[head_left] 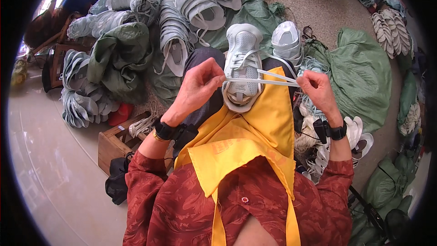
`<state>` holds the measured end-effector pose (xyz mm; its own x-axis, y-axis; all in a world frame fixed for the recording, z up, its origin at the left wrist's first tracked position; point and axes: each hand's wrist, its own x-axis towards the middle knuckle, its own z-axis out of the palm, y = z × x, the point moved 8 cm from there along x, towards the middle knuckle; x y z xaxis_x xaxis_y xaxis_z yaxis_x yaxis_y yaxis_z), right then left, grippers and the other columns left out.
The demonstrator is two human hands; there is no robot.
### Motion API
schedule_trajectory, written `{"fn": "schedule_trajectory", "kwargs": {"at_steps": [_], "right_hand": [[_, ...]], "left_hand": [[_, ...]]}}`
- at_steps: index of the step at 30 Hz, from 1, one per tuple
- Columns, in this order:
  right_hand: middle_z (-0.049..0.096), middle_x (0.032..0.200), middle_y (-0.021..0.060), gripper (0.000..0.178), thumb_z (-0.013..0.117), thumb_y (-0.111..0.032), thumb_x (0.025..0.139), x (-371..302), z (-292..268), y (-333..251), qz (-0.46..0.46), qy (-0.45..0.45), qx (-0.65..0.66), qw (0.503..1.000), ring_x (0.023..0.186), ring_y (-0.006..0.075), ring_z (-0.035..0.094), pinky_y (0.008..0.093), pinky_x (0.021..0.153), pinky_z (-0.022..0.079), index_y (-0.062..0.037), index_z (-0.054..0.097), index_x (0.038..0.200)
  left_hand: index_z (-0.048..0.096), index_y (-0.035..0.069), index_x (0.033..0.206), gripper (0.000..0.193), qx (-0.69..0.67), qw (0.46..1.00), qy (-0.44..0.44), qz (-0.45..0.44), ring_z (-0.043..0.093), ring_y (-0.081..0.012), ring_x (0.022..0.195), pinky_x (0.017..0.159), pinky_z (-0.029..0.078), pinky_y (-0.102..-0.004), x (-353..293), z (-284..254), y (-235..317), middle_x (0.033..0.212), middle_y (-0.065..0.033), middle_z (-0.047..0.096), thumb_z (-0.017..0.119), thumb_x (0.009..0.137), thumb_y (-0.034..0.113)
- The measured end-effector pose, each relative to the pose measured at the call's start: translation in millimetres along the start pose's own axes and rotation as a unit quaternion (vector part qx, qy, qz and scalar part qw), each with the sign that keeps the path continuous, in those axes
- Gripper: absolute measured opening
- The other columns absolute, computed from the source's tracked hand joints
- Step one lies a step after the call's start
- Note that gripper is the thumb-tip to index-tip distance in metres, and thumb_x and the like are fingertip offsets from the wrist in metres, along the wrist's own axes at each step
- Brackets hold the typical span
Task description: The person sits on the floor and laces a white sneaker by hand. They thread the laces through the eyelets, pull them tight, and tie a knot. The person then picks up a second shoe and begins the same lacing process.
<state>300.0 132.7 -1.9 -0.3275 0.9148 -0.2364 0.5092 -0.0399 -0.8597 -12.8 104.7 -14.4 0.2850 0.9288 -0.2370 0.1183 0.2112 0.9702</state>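
A pale grey shoe upper (239, 41) lies on my lap, partly over the yellow apron (277, 109), with its toe end toward me. White shoelace (259, 80) stretches nearly level across it in close strands between my two hands. My left hand (200, 84), left of the upper, is closed in a pinch on the lace. On the other side my right hand (318, 91) pinches the lace strands near their right end. Other lace runs through the upper's eyelets. Just beyond my right hand stands a stack of white uppers (286, 38).
Stacked grey uppers (170, 32) lie at the far left and ahead. Green sacks (359, 77) spread on the right, with one more sack (120, 59) on the left. A wooden box (114, 143) holds cords beside my left arm. Lace bundles (314, 105) hang near my right wrist.
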Motion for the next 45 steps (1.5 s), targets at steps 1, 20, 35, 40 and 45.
{"fn": "schedule_trajectory", "kwargs": {"at_steps": [1, 20, 35, 40, 45], "right_hand": [[0.041, 0.062, -0.0079, 0.046, 0.069, -0.032, 0.101, -1.9, -4.4, 6.7, -0.002, 0.015, 0.003, 1.000, 0.060, 0.0033, 0.035, 0.0270, 0.052, 0.029, -0.0030, 0.053, 0.069], [0.075, 0.096, 0.0063, 0.015, 0.071, -0.003, 0.094, 17.3, 101.3, -70.8, -0.012, -0.063, 0.167, 0.984, 0.071, 0.0106, 0.071, 0.0269, 0.064, 0.058, 0.0023, 0.071, 0.109], [0.070, 0.076, 0.0109, 0.009, 0.077, -0.007, 0.084, 30.8, 84.9, -69.5, -0.095, 0.112, -0.070, 0.987, 0.065, 0.0226, 0.068, 0.0330, 0.061, 0.053, -0.0008, 0.071, 0.087], [0.070, 0.074, 0.0121, 0.008, 0.077, -0.007, 0.084, 33.7, 86.9, -68.7, -0.095, 0.110, -0.082, 0.986, 0.064, 0.0241, 0.068, 0.0342, 0.062, 0.053, -0.0008, 0.071, 0.086], [0.070, 0.074, 0.0134, 0.009, 0.076, -0.007, 0.085, 39.2, 93.6, -67.8, -0.090, 0.108, -0.071, 0.988, 0.065, 0.0262, 0.069, 0.0353, 0.063, 0.053, -0.0002, 0.071, 0.085]], "left_hand": [[0.058, 0.004, 0.096, 0.007, 0.009, 1.000, 0.004, 0.004, 0.048, -0.0036, 0.076, 0.067, 0.040, -0.0206, 0.8, 2.6, -3.6, 0.085, 0.0037, 0.056, 0.063, 0.101, 0.004], [0.054, 0.000, 0.098, 0.015, 0.101, 0.989, 0.025, 0.104, 0.057, -0.0048, 0.079, 0.071, 0.050, -0.0226, -1.1, 35.5, 22.1, 0.084, -0.0015, 0.061, 0.069, 0.094, -0.002], [0.057, 0.000, 0.095, 0.019, 0.198, 0.957, 0.112, 0.182, 0.053, -0.0160, 0.067, 0.061, 0.046, -0.0294, 19.8, 23.3, 26.2, 0.084, -0.0054, 0.052, 0.070, 0.082, -0.006], [0.057, 0.001, 0.093, 0.014, 0.223, 0.951, 0.095, 0.194, 0.059, -0.0265, 0.074, 0.065, 0.049, -0.0361, 28.4, 23.8, 18.2, 0.088, -0.0113, 0.057, 0.067, 0.084, -0.004], [0.057, 0.001, 0.094, 0.015, 0.193, 0.960, 0.095, 0.181, 0.061, -0.0288, 0.075, 0.066, 0.050, -0.0374, 29.3, 21.7, 14.4, 0.088, -0.0131, 0.058, 0.067, 0.084, -0.005]]}}
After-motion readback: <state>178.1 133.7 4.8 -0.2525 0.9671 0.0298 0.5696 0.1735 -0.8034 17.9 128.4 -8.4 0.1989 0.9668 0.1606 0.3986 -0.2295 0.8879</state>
